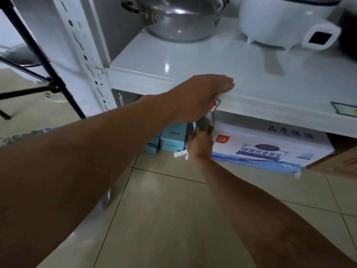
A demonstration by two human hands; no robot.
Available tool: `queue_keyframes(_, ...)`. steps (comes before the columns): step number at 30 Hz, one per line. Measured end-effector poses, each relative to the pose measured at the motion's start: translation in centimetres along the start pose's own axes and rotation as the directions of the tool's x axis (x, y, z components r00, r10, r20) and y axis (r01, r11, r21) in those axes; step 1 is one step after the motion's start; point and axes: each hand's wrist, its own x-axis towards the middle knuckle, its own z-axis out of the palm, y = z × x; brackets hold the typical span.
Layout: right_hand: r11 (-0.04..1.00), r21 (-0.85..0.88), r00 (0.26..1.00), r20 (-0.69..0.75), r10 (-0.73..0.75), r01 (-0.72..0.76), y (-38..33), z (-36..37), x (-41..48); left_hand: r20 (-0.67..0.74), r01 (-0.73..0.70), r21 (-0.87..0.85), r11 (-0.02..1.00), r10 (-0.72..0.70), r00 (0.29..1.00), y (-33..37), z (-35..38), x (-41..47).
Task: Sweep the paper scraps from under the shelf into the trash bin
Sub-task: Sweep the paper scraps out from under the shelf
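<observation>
My left hand (201, 93) rests on the front edge of the white shelf (154, 82), fingers on top and thumb underneath. My right hand (201, 145) reaches low under that shelf, its fingers closed around a blurred grey object (205, 120) that I cannot identify. A white paper scrap (180, 154) lies on the tiled floor, touching the right hand's left side. Another white scrap (297, 174) sits at the lower corner of a white printed carton (270, 149). No trash bin is in view.
Under the shelf stand several light blue boxes (170, 138), the white carton and a brown cardboard box (340, 161). On the shelf sit a steel pot (179, 22) and a white rice cooker (280, 22). A black tripod (44, 60) stands at left.
</observation>
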Motion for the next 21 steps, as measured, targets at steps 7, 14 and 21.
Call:
queue_keyframes(7, 0.988, -0.151, 0.985, 0.169, 0.029, -0.003, 2.7, 1.3, 1.4, 0.084, -0.018, -0.048, 0.999, 0.022, 0.996, -0.8, 0.0, 0.6)
queue_keyframes(14, 0.991, -0.102, 0.994, 0.081, -0.077, 0.085, 5.4, -2.2, 0.2, 0.086, -0.022, -0.137, 0.990, 0.034, 0.996, -0.8, -0.1, 0.9)
queue_keyframes(21, 0.996, 0.000, 0.996, -0.012, 0.084, -0.084, 0.9, 4.0, 1.8, 0.102, 0.045, -0.173, 0.984, -0.027, 0.994, -0.2, -0.3, 0.7)
